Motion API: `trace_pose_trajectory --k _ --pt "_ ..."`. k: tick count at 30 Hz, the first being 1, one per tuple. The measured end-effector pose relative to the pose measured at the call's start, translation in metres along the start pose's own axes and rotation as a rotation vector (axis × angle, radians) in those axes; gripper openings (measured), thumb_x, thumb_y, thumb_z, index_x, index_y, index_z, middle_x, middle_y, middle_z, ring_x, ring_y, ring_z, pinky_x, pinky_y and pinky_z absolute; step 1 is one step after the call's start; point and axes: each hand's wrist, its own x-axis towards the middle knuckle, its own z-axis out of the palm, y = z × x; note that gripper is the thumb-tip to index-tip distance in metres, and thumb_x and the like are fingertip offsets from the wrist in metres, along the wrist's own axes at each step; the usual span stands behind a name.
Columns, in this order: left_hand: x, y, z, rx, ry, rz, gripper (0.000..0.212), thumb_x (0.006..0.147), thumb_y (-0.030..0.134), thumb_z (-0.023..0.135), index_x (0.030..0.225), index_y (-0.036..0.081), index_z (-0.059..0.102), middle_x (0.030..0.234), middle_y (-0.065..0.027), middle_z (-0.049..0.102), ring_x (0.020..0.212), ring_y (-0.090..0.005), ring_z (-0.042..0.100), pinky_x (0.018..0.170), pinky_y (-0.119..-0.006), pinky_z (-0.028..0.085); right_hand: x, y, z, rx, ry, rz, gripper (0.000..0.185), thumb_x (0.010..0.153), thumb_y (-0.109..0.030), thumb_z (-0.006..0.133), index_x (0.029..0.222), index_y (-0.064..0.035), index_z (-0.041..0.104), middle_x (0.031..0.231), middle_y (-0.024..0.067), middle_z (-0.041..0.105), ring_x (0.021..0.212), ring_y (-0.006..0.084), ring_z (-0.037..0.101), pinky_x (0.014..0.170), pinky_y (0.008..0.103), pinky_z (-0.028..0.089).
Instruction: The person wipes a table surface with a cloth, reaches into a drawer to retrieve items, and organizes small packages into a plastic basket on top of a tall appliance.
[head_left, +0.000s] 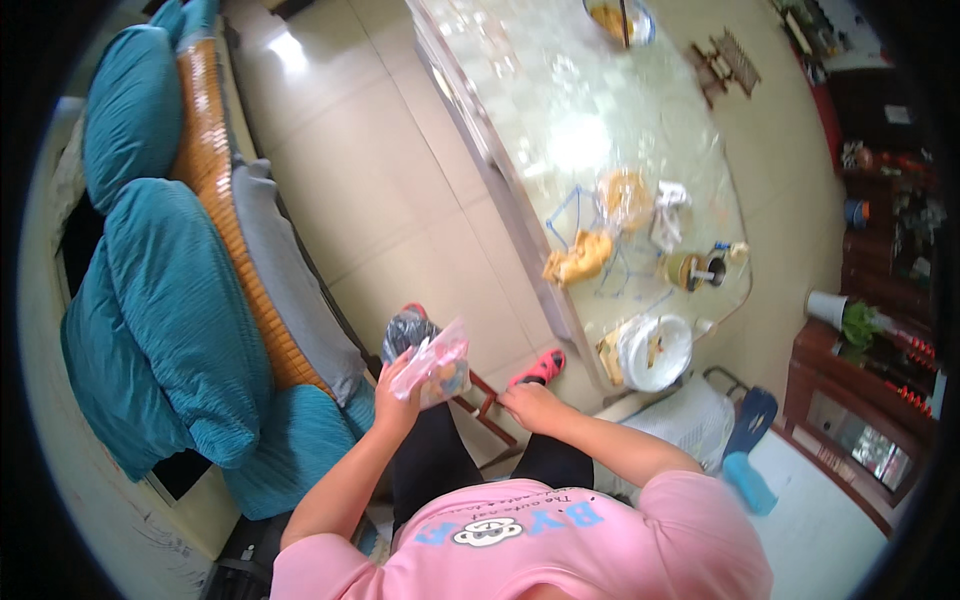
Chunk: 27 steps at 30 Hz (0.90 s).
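Note:
My left hand (396, 390) grips a clear and pink plastic bag (444, 369) with small coloured things inside. Behind it, close to my left hand, is a dark plastic bag (406, 334). My right hand (529, 406) is at the end of a reddish-brown wooden frame (490, 415) between my legs; whether its fingers grip the wood I cannot tell.
At the right stands a long table (525, 90) with a yellow cloth (579, 259), a plastic-wrapped round item (625, 198), a jar (682, 270) and a white bowl (655, 352). A sofa with teal cushions (187, 300) runs along the left.

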Motion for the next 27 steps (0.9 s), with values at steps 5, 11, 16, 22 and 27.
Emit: trace_pose_trajectory --k 5,11,16,22,27 --pt "-0.033 0.048 -0.152 -0.168 0.142 -0.002 0.024 0.086 0.017 0.063 0.109 0.011 0.067 0.12 -0.0135 0.062 0.122 -0.0302 0.053 0.104 -0.054 0.037 0.028 -0.128 -0.158 -0.143 -0.032 -0.179 0.014 0.081 -0.012 0.061 0.093 -0.0061 0.061 0.081 0.0127 0.06 0.08 0.0332 0.061 0.069 0.0437 0.048" --pt "-0.049 0.074 -0.274 -0.234 0.299 0.088 0.024 0.084 0.01 0.063 0.108 0.011 0.066 0.122 -0.0124 0.062 0.122 -0.0313 0.053 0.106 -0.057 0.031 0.05 -0.257 -0.264 -0.042 0.049 -0.188 0.022 0.081 -0.01 0.062 0.103 -0.0043 0.062 0.088 0.016 0.062 0.084 0.0359 0.061 0.073 0.0449 0.049" --pt "-0.016 0.082 -0.301 -0.44 0.527 0.056 0.029 0.087 0.017 0.063 0.114 0.007 0.064 0.125 -0.0162 0.061 0.117 -0.0343 0.057 0.105 -0.051 0.034 0.102 -0.303 -0.313 -0.043 0.036 -0.118 0.023 0.085 -0.014 0.062 0.106 -0.0051 0.062 0.094 0.0171 0.064 0.087 0.0377 0.061 0.077 0.0445 0.05" --pt "0.062 0.092 -0.341 -0.518 0.657 0.006 0.03 0.088 0.017 0.063 0.115 0.002 0.064 0.116 -0.0197 0.064 0.107 -0.0331 0.063 0.09 -0.036 0.048 0.188 -0.277 -0.39 -0.087 -0.008 -0.266 0.023 0.086 -0.015 0.062 0.107 -0.0058 0.062 0.098 0.0177 0.064 0.091 0.0373 0.061 0.079 0.0439 0.051" --pt "0.122 0.104 -0.373 -0.472 0.812 -0.185 0.027 0.086 0.016 0.066 0.106 -0.001 0.066 0.098 -0.0187 0.07 0.093 -0.0282 0.068 0.079 -0.034 0.052 0.281 -0.245 -0.469 -0.072 -0.107 -0.375 0.021 0.086 -0.016 0.063 0.104 -0.0056 0.062 0.096 0.0159 0.065 0.09 0.0358 0.062 0.077 0.0432 0.051"
